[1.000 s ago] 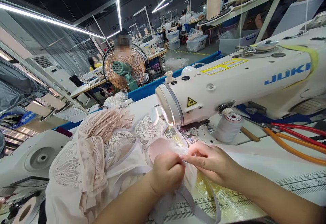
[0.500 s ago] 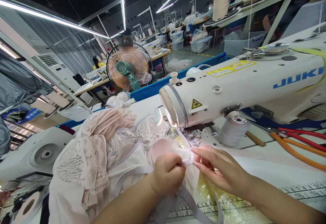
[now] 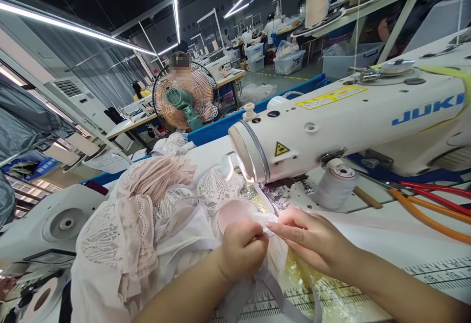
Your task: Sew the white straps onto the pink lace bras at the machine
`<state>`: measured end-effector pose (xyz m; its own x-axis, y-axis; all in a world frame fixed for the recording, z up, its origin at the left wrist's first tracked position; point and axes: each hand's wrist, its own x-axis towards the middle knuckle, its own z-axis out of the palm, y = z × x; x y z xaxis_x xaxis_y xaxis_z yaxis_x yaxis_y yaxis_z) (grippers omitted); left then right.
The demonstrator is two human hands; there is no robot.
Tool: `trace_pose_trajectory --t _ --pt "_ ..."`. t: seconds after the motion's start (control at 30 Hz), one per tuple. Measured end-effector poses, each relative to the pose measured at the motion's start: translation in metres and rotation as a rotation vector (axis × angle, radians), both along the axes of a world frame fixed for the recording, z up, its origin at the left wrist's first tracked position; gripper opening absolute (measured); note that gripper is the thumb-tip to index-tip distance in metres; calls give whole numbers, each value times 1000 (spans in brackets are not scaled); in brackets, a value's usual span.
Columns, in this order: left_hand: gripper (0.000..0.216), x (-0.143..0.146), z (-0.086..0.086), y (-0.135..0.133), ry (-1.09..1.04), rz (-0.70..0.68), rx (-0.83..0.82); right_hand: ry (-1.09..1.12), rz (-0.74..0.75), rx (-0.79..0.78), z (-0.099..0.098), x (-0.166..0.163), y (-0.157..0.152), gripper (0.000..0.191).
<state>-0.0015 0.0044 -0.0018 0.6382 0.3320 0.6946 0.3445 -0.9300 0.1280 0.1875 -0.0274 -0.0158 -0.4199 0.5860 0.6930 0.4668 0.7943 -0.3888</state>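
My left hand (image 3: 245,250) is closed in a fist around the edge of a pale lace bra (image 3: 233,213), beside its pink cup. My right hand (image 3: 315,238) is at the white band of the same bra, fingers fairly straight, with the fabric between the fingertips. Grey-white straps (image 3: 277,291) hang below both hands. Just beyond them is the lit head of a white JUKI sewing machine (image 3: 290,141); the bra's far side reaches towards its needle area, where detail is hard to make out.
A heap of lace bras (image 3: 121,235) lies to the left. On the right are a thread cone (image 3: 336,186) and orange-and-red-handled scissors (image 3: 423,205). A printed ruler (image 3: 437,276) runs along the table front. Beyond stand a fan (image 3: 186,97) and a person behind it.
My right fingertips have shifted left along the white band, closer to my left fist. The left hand stays in about the same place.
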Motion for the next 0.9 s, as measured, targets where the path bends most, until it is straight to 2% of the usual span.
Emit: trace_pose_trajectory --t 0.13,0.23,0.3,0.43,0.53,0.6,0.67,0.77,0.9 --pt "19 1 0 0 -26 -35 -26 18 37 -58 4 0 2 59" --pt "14 5 -1 1 -130 -73 -146 50 102 -160 8 0 3 51" --pt "10 7 0 2 -179 -60 -319 86 104 -251 8 0 5 45" --pt "2 10 6 2 -217 25 -809 184 -49 -485 5 0 7 38" --pt "12 12 12 2 -294 54 -1238 244 -108 -652 4 -1 7 39" --pt "17 12 13 2 -374 38 -1400 241 -116 -676 5 -2 6 37" --pt "20 13 13 3 -450 14 -1438 225 -106 -670 6 -2 5 35" --pt "22 13 10 4 -502 -10 -1400 208 -91 -631 7 -3 4 31" --pt "20 14 6 4 -491 8 -1345 168 -108 -363 6 -5 3 14"
